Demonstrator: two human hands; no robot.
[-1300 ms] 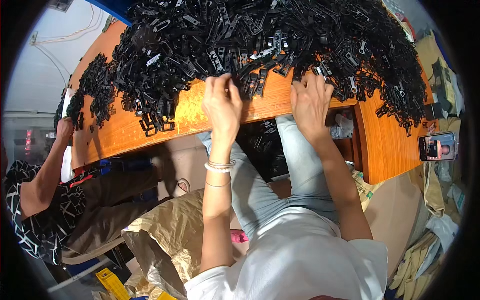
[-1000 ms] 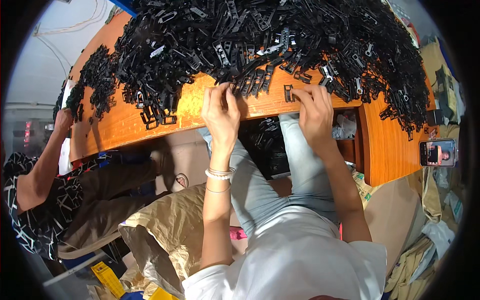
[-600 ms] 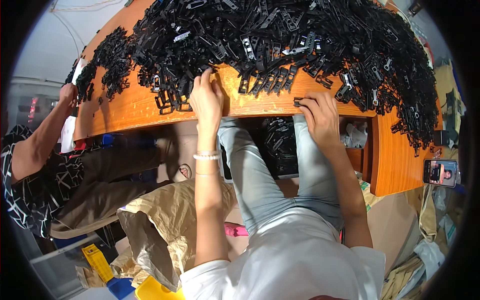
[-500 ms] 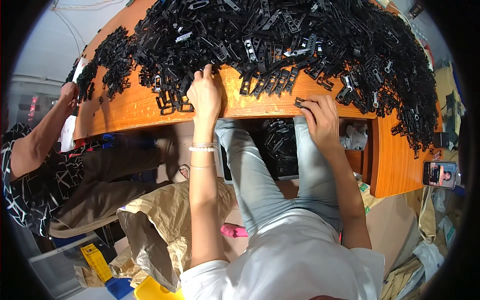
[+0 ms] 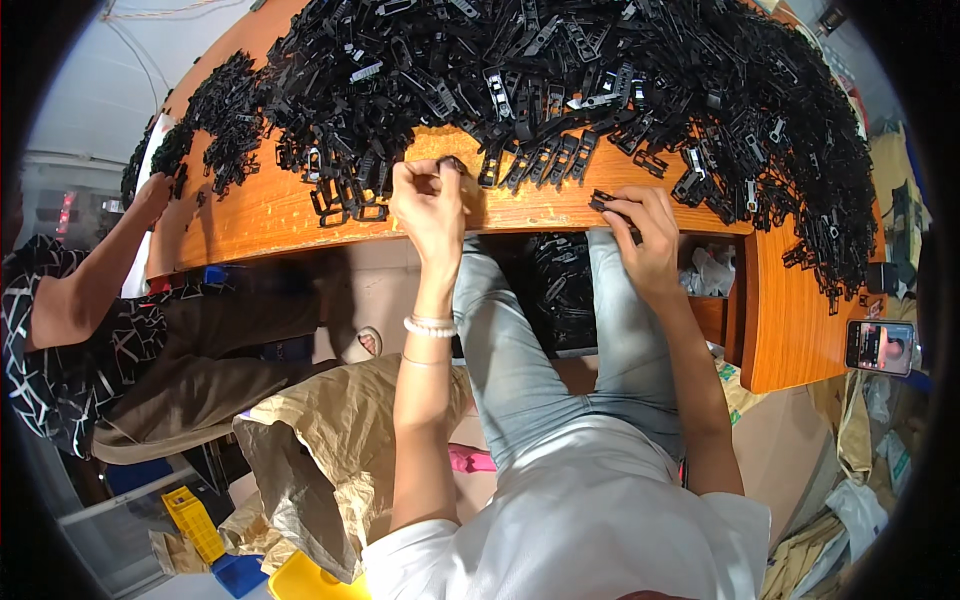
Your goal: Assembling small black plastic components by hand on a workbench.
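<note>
My left hand (image 5: 430,208) is just over the table, its fingers pinched round a small black plastic part (image 5: 451,162) at the fingertips. At the front edge of the table, my right hand (image 5: 646,232) grips a black plastic clip-like piece (image 5: 600,201) between thumb and fingers. Between the hands several slim black plastic pieces (image 5: 550,160) lie side by side in a slanted row. Left of my left hand are rectangular black plastic frames (image 5: 345,208). The exact kind of these parts is too small to make out.
A large heap of black plastic parts (image 5: 640,60) covers the back and right of the wooden table (image 5: 250,225). A co-worker's hand (image 5: 153,195) is at the far left. A phone (image 5: 880,347) stands at the right. Brown paper (image 5: 320,420) lies below left.
My left hand has drawn back from the heap toward me and slightly right, now with a small black part showing at its fingertips. My right hand has barely moved.
</note>
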